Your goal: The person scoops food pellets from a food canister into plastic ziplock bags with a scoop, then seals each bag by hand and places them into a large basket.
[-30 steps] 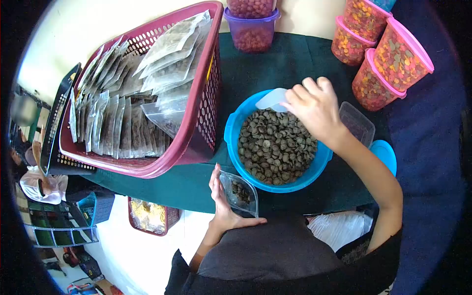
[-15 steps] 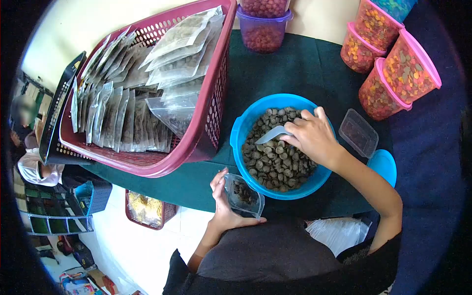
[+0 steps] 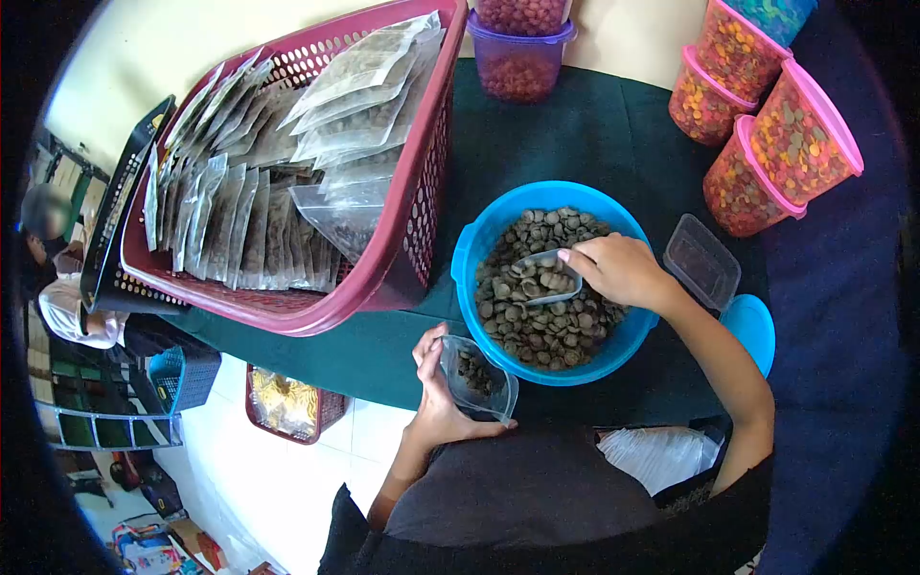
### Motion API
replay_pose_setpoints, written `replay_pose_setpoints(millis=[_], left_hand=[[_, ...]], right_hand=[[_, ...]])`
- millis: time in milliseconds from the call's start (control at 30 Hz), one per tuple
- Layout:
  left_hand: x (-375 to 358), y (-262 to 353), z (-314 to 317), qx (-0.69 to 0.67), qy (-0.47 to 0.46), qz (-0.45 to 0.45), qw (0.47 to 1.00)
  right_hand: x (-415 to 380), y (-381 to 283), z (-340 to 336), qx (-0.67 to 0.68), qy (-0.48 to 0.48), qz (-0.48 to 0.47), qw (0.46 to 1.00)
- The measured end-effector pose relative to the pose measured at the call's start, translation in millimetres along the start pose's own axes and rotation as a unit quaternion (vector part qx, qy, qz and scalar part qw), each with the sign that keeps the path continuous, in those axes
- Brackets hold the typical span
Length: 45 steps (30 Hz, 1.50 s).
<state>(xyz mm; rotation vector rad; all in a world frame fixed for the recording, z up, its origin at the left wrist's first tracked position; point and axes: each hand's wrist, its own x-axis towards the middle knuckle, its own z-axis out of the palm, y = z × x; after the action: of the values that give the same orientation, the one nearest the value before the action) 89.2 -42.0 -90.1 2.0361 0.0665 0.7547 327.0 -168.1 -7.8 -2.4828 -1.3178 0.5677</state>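
Note:
A blue tub on the dark green cloth holds many small greyish-brown round pieces. Over them, my right hand grips a translucent scoop that has several pieces in it. Left of the tub and nearer to me, my left hand holds a clear plastic bag, spread open between thumb and fingers, with some dark pieces inside.
A maroon basket full of filled bags stands at the left. Pink-lidded tubs, a purple-lidded tub, a clear container and a blue lid lie beyond or right. Empty bags are near my lap. A person is far left.
My right hand has moved slightly down and right, and the scoop has turned and now carries pieces. My left hand still holds the bag in nearly the same place.

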Motion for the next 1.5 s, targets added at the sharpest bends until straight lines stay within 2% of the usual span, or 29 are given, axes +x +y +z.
replay_pose_setpoints(millis=[167,233,467,500,567,600,700,733,833,900,933,967,1000,1033,1100,1133,1167,1200,1233,1300,1433,1500], left_hand=[[-12,-6,-8,-0.041,0.016,-0.005,0.999],[-14,-4,-11,-0.041,0.029,-0.029,0.998],[-13,-5,-11,-0.034,0.032,-0.024,0.999],[-13,-6,-10,-0.035,0.034,-0.018,0.999],[-13,-6,-9,-0.031,0.033,-0.013,0.999],[-13,-6,-9,-0.028,0.029,-0.008,0.999],[-11,-6,-10,-0.027,0.029,-0.012,0.999],[-12,-6,-10,-0.028,0.027,-0.013,0.999],[-11,-6,-7,-0.024,0.028,-0.018,0.999],[-6,-2,-7,0.007,0.023,0.001,1.0],[-9,-4,-9,0.066,-0.01,-0.041,0.997],[-24,-24,-6,0.066,-0.012,-0.041,0.997],[-47,-59,3,0.0,-0.008,-0.082,0.997],[-59,-78,7,-0.066,-0.005,-0.124,0.99],[-51,-65,3,-0.079,-0.003,-0.113,0.99],[-36,-39,-3,-0.026,-0.012,-0.099,0.995],[-22,-18,-6,0.028,-0.019,-0.084,0.996],[-13,-8,-6,-0.023,0.035,-0.014,0.999],[-16,-10,-7,-0.035,0.03,-0.022,0.999],[-14,-8,-10,-0.035,0.024,-0.019,0.999],[-16,-10,-10,-0.047,0.006,-0.029,0.998],[-12,-9,-10,-0.043,0.012,-0.019,0.999]], right_hand=[[-4,-3,-4,0.01,0.05,-0.026,0.998],[-7,-7,-9,0.056,0.094,-0.06,0.992],[-14,-28,-20,0.087,0.03,-0.076,0.993],[-14,-29,-18,0.07,0.045,-0.124,0.989],[-16,-39,-18,0.056,0.044,-0.155,0.985],[-17,-43,-15,0.042,0.066,-0.19,0.979],[-23,-70,-18,-0.115,0.093,-0.216,0.965],[-25,-83,-19,-0.164,0.071,-0.216,0.96],[-38,-123,-18,-0.331,0.087,-0.237,0.909],[-48,-149,-4,-0.411,0.114,-0.202,0.882],[-50,-159,2,-0.427,0.126,-0.193,0.874],[-52,-166,7,-0.444,0.138,-0.184,0.866],[-52,-170,12,-0.5,0.137,-0.18,0.836],[-51,-170,13,-0.5,0.137,-0.179,0.836],[-49,-170,12,-0.512,0.102,-0.182,0.833],[-48,-167,5,-0.448,0.089,-0.188,0.87],[-50,-167,-11,-0.429,0.094,-0.174,0.881],[-47,-160,-21,-0.418,0.102,-0.146,0.891],[-44,-153,-34,-0.408,0.11,-0.117,0.899],[-42,-138,-65,-0.403,0.057,-0.072,0.91],[-23,-83,-52,-0.539,0.008,0.032,0.842],[-22,-69,-37,-0.556,-0.014,0.028,0.831]])
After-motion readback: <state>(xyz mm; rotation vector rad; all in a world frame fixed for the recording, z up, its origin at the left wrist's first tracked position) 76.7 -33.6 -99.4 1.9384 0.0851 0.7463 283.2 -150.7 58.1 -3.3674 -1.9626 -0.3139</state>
